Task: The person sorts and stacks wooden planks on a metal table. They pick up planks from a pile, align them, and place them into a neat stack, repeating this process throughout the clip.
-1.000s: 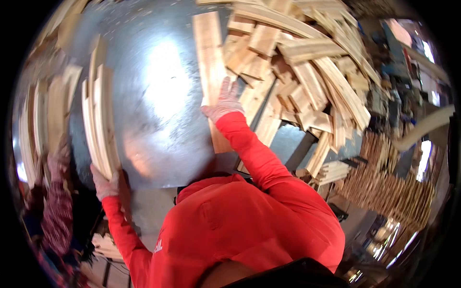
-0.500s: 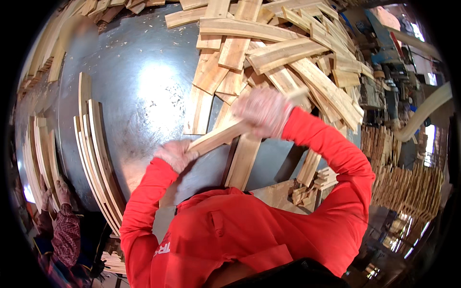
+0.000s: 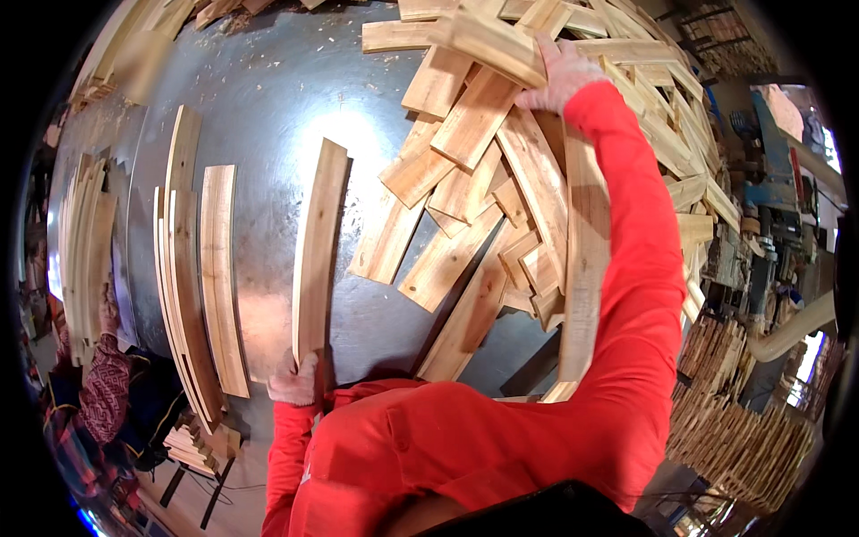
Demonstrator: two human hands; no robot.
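My left hand (image 3: 293,380) is closed round the near end of a pale wooden board (image 3: 317,251), which points away from me over the metal table. My right hand (image 3: 565,79) reaches to the far side of a heap of loose boards. Its thumb and fingers are round the right end of a short, wide board (image 3: 490,45) on top of the heap. Below that lie several crossed boards (image 3: 474,116) at different angles. A long board (image 3: 586,259) runs beside my right forearm, which partly covers it.
Left of my board, a single plank (image 3: 224,277) lies next to a row of boards (image 3: 183,286) on the metal table (image 3: 259,98). A co-worker's patterned sleeve (image 3: 106,389) is at far left, beside more boards (image 3: 82,251). Stacked wood (image 3: 743,430) and machinery (image 3: 761,242) stand at right.
My right hand has left the board that both hands held and moved far out to the heap, onto another board. The left-hand board has swung to point away from me. The view has shifted.
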